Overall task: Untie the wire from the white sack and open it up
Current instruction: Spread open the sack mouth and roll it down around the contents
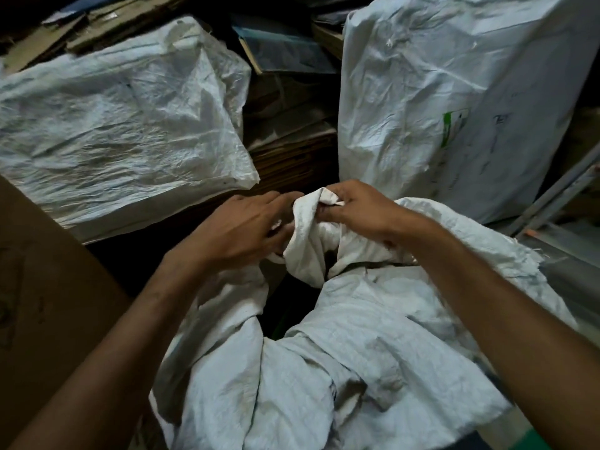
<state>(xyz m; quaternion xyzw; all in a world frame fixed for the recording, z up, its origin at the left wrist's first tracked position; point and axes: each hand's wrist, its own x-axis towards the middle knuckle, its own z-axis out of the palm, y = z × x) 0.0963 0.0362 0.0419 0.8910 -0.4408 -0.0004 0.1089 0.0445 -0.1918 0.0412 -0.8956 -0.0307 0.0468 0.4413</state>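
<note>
A crumpled white woven sack [341, 345] stands right in front of me, filling the lower middle of the head view. Its bunched neck [311, 235] rises between my hands. My right hand [357, 211] pinches the top fold of the neck from the right. My left hand [240, 228] grips the neck from the left, fingers curled into the cloth. A dark gap [285, 306] shows below the neck where the sack folds part. No wire is visible; the hands and folds cover the tie point.
A second white sack [123, 118] lies at the left and a tall full one [454, 92] stands at the right. Stacked flat cardboard [292, 144] fills the gap between them. A brown carton [48, 303] is at the lower left, metal bars [558, 190] at the right.
</note>
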